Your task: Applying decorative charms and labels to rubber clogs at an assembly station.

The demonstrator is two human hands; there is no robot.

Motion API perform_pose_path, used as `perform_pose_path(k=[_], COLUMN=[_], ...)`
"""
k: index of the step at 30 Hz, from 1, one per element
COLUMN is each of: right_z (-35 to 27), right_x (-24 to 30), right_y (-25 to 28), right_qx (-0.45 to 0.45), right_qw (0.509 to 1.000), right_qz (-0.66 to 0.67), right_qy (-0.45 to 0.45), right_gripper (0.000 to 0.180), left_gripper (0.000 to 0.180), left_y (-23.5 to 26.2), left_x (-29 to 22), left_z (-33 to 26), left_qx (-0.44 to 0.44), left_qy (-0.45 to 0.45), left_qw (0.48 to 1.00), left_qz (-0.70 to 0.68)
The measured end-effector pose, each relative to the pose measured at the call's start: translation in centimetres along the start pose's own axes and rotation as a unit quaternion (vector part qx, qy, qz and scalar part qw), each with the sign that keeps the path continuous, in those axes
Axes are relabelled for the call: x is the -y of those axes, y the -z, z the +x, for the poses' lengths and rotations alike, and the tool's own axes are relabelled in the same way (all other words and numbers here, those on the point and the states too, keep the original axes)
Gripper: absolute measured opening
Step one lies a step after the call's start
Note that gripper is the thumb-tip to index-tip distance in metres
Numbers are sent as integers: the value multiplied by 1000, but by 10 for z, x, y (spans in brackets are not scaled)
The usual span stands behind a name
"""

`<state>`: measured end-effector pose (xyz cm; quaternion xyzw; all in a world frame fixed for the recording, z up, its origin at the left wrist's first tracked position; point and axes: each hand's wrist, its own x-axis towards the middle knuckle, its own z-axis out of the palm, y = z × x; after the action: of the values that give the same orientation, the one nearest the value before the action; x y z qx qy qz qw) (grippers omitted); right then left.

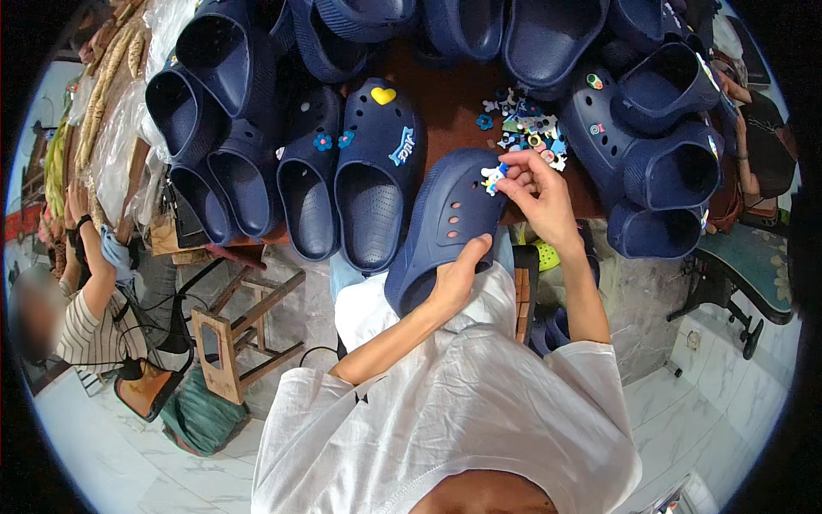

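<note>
A navy clog (438, 199) with several holes in its upper rests tilted across my lap at the table's front edge. My left hand (462, 274) is closed around the clog near its opening, thumb on the upper. Between the thumb and fingers of my right hand (538, 190) is a small white and blue shoe charm (494, 178), pinched at the clog's toe; whether it sits in a hole I cannot tell. A pile of loose charms (535, 137) lies just beyond. To the left stand two navy clogs, the nearer one (373, 184) bearing a yellow heart, a flower and a lettered charm.
More navy clogs crowd the brown table (449, 111) at its back, left and right (664, 163). A wooden stool (235, 338) stands at the left on the floor. Another person (94, 291) is at the far left, one more at the far right. A chair (745, 270) is at the right.
</note>
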<state>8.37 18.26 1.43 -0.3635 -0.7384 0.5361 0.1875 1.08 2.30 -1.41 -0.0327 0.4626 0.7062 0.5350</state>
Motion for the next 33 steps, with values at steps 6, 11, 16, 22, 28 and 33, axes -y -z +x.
perform_pose_path(k=[6, 11, 16, 22, 28, 33], right_z=[8, 9, 18, 21, 16, -3], right_x=[-12, -7, -12, -16, -9, -19], right_y=[21, 27, 33, 31, 27, 17], right_qx=[119, 117, 237, 274, 253, 137], right_qw=[992, 993, 967, 954, 957, 986], right_qz=[32, 15, 84, 113, 126, 93], right_qy=[-7, 7, -31, -41, -62, -4], right_gripper=[33, 55, 59, 57, 53, 41], left_gripper=[22, 20, 20, 20, 21, 28], left_y=[-3, 8, 9, 17, 12, 10], left_x=[-14, -7, -13, -7, -18, -16], left_z=[-16, -18, -23, -25, -31, -17], left_qx=[14, 78, 94, 109, 100, 23], left_qy=[-69, -119, -170, -164, -35, 133], left_qw=[971, 937, 898, 899, 934, 989], left_qz=[230, 320, 394, 391, 341, -68])
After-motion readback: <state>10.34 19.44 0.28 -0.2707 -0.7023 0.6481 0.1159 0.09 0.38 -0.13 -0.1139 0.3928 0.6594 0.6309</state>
